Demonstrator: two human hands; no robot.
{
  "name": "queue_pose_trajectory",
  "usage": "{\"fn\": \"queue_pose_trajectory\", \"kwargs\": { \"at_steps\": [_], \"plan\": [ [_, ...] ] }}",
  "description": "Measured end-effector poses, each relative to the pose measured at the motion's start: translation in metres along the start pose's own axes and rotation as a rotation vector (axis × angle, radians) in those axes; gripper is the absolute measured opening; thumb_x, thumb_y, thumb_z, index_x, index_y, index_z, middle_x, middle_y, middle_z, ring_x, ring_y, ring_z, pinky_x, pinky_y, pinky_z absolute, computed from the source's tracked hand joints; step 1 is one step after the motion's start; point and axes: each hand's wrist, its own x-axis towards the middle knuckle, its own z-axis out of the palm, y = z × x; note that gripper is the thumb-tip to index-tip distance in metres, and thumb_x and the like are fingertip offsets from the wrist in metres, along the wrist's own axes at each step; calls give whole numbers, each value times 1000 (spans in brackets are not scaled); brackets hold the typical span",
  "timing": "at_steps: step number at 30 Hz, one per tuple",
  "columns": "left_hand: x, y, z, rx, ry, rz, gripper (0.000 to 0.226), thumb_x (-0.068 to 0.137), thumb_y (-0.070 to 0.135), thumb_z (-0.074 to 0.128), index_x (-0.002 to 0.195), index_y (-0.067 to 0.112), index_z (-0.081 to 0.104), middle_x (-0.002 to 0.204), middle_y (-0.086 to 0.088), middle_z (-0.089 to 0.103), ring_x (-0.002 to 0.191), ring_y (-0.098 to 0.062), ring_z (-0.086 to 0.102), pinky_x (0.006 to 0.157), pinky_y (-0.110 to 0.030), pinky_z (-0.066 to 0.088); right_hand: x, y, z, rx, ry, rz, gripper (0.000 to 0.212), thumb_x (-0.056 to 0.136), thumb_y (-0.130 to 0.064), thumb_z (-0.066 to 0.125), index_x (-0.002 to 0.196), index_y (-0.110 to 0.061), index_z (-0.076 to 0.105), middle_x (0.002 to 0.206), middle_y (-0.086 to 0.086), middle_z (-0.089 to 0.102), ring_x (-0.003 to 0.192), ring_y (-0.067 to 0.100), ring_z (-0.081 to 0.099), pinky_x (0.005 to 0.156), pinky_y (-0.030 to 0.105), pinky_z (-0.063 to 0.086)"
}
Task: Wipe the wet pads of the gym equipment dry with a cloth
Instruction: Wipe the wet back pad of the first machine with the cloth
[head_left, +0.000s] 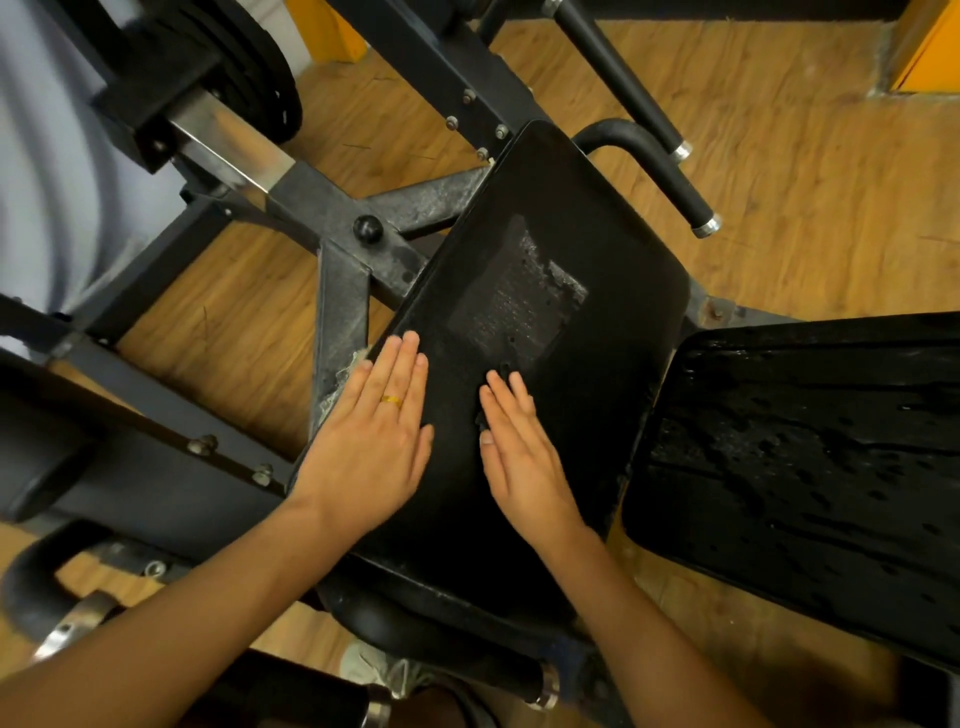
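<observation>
Flat on the black centre pad (545, 208), left hand (371, 441) and right hand (519, 447); wet pad (805, 441) just beside.

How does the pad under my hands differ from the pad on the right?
The middle pad looks matte and has a worn patch; the right pad is glossy, beaded with water drops. The left hand and right hand lie flat on the middle pad; nothing touches the right pad. Both pads are black.
</observation>
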Motion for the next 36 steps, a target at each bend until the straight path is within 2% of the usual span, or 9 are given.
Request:
{"fn": "queue_pose_trajectory", "kwargs": {
  "at_steps": [3, 8, 14, 19, 24, 29, 33, 36],
  "plan": [
    [-30, -3, 1, 26, -20, 68, 69, 103, 38, 30, 156, -5, 20, 166, -24, 6, 156, -34, 7, 125, -48, 14, 31, -2, -10, -29, -57, -126, 50, 104, -20, 39, 150, -2, 43, 163, 7, 30, 155, 22, 13, 127, 39, 13],
    [-27, 2, -4, 41, -41, 30, 68, 102, 37, 34, 155, -6, 23, 166, -24, 9, 155, -33, 10, 125, -48, 14, 93, -19, -19, -66, -138, -276, 51, 104, -13, 46, 153, -3, 36, 166, 7, 25, 156, 23, 10, 127, 39, 11],
    [-27, 2, -4, 24, -39, 29, 68, 102, 37, 34, 154, -5, 28, 165, -24, 13, 155, -34, 14, 124, -49, 17, 59, 2, -21, -22, -41, -192, 48, 104, -16, 50, 150, -6, 44, 162, 5, 34, 154, 17, 19, 126, 37, 17],
    [-27, 2, -4, 31, -40, 26, 67, 102, 38, 32, 153, -5, 29, 165, -24, 15, 154, -34, 14, 124, -49, 17, 6, 32, -16, 4, 69, -64, 49, 101, -22, 53, 146, -7, 49, 159, 2, 37, 153, 15, 24, 124, 43, 25],
    [-26, 2, -3, 36, -37, 19, 67, 102, 38, 33, 154, -5, 27, 165, -24, 14, 155, -34, 13, 124, -48, 16, 54, -1, -13, -19, 64, -139, 45, 103, -18, 49, 145, -2, 51, 157, 8, 42, 152, 22, 26, 126, 39, 19],
    [-27, 3, -4, 37, -52, 21, 67, 102, 37, 32, 154, -5, 26, 165, -24, 12, 155, -34, 12, 125, -49, 16, 113, -34, -7, -39, 35, -200, 48, 103, -18, 45, 147, 1, 46, 159, 12, 38, 152, 28, 23, 125, 43, 20],
    [-28, 2, -4, 31, -57, 24, 67, 102, 38, 30, 154, -5, 26, 165, -24, 13, 155, -34, 13, 124, -51, 19, 90, -12, -14, -45, 22, -202, 48, 104, -16, 48, 150, -2, 43, 161, 10, 36, 154, 23, 21, 126, 39, 17],
    [-27, 3, -5, 23, -50, 21, 67, 102, 38, 29, 153, -6, 29, 164, -25, 16, 154, -35, 17, 123, -51, 20, 43, 21, -14, 1, 124, -70, 44, 102, -14, 50, 145, -3, 51, 157, 9, 43, 151, 22, 29, 125, 42, 23]
  ]
}}
